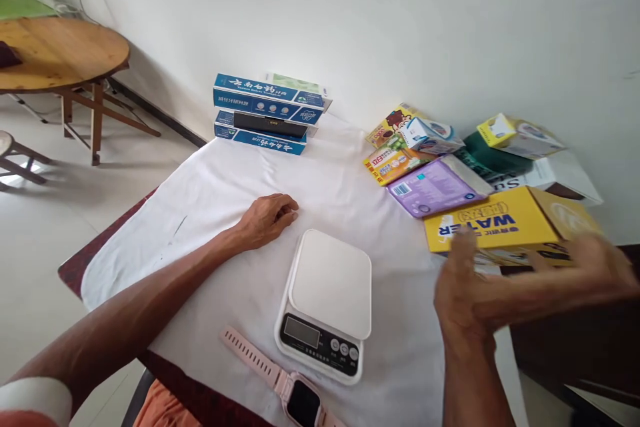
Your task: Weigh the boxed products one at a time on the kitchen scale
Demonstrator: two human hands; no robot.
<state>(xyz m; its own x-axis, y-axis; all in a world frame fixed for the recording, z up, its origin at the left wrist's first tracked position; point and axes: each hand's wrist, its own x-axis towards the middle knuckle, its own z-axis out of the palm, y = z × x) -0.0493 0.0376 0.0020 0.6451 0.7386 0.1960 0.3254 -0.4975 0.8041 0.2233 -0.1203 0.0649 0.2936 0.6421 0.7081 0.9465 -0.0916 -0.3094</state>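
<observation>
My left hand [269, 219] lies on the white cloth, its fingers loosely curled with nothing visible in them. Close to its right is a white digital kitchen scale [331, 283] with a bare platform and a dark, blank display. A pink smartwatch [303, 400] lies along the scale's near side. My right hand [480, 287], blurred by motion, is raised at the right with thumb and fingers apart and no object in it. It partly covers a yellow box [493, 217] printed "WATER". A purple packet [435, 187] leans beside that box.
Blue toothpaste boxes [265, 99] are stacked at the table's back left, with a black box [270, 125] among them. Behind the purple packet lie an orange-yellow box [397, 159], a white-blue box [434, 136] and a yellow-white box [520, 135]. A round wooden table [65, 47] stands far left.
</observation>
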